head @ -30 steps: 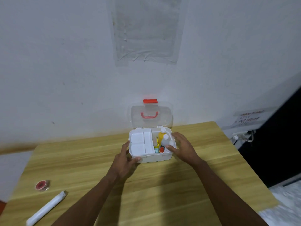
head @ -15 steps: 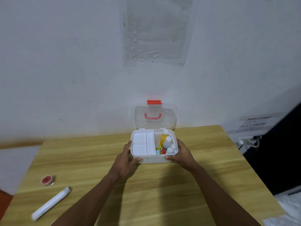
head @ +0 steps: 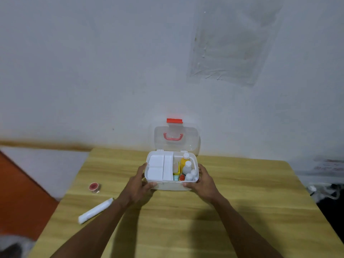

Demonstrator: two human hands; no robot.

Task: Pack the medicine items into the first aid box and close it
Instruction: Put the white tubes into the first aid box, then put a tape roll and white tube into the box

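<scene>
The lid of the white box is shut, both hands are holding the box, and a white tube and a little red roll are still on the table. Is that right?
Not quite. The head view shows the clear lid standing open behind the first aid box, not shut. The rest holds: the left hand and right hand grip the box's two sides, and the white tube and little red roll lie on the table.

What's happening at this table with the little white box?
A person is packing a first aid box and has both hands on it: the left hand grips its left front corner, the right hand its right front corner. The clear lid stands open against the wall. Small bottles sit in the right side beside a white tray. A red tape roll and a white tube lie on the table, unpacked.
</scene>
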